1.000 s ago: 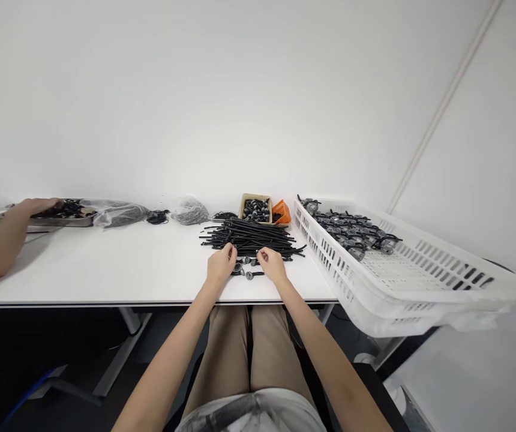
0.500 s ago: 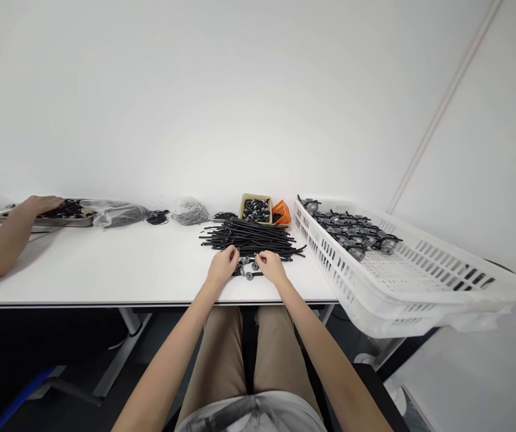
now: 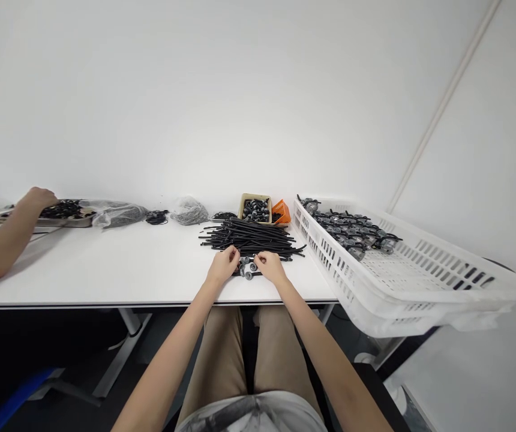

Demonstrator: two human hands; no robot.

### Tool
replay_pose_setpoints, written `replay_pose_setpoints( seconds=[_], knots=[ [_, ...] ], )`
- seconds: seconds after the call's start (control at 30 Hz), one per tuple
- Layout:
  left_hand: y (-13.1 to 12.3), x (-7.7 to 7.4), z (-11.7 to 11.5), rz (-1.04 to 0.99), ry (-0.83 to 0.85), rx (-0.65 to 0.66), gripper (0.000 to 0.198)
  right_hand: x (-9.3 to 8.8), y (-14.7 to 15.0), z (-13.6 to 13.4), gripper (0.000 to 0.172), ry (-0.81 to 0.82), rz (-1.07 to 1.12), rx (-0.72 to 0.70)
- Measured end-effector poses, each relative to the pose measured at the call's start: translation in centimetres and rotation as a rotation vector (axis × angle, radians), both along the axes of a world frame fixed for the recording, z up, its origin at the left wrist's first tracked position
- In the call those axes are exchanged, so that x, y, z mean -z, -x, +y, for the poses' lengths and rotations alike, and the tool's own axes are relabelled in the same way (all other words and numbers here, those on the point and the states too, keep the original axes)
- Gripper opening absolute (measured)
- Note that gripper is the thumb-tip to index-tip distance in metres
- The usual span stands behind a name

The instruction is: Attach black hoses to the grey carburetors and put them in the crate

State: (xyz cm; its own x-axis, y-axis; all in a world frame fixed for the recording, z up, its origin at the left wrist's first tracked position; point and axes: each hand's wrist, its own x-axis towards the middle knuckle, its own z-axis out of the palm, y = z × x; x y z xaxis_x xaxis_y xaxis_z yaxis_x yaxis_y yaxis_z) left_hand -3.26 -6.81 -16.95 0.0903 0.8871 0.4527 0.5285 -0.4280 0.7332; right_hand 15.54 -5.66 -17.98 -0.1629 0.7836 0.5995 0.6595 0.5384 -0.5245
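Note:
Both hands rest low over the table in front of me, a short gap apart. My left hand [image 3: 225,263] is closed in a pinch; what lies between its fingertips is too small to make out. Opposite it, my right hand [image 3: 269,264] is pinched too, with its fingertips' contents hidden. Between the hands lie several small grey round-headed parts [image 3: 248,275] with black stems. Just beyond the fingers is a heap of thin black tubes [image 3: 252,237], lying mostly sideways.
On the right stands a white slatted crate [image 3: 402,277] holding rows of grey-and-black assemblies [image 3: 352,231]. Behind the tubes are a beige basket [image 3: 240,210] of parts and an orange basket [image 3: 286,211]. Plastic bags [image 3: 189,211] line the wall. A co-worker's arm [image 3: 10,240] reaches over a tray [image 3: 84,222] at left.
The small grey parts between my hands have shifted slightly. My hands stay almost in place. At left, the co-worker's hand has drawn back a little from the tray of black pieces.

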Motion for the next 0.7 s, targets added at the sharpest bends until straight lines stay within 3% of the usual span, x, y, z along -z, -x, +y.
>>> replay_pose_setpoints(
  seconds=[0.5, 0.7],
  knots=[
    [0.01, 0.43, 0.39, -0.124, 0.030, 0.074, 0.014, 0.59, 0.13, -0.15, 0.021, 0.218, 0.272, -0.251],
    [-0.07, 0.59, 0.39, -0.161, 0.008, 0.103, 0.015, 0.80, 0.11, -0.03, 0.020, 0.230, 0.309, -0.282]
  ],
)
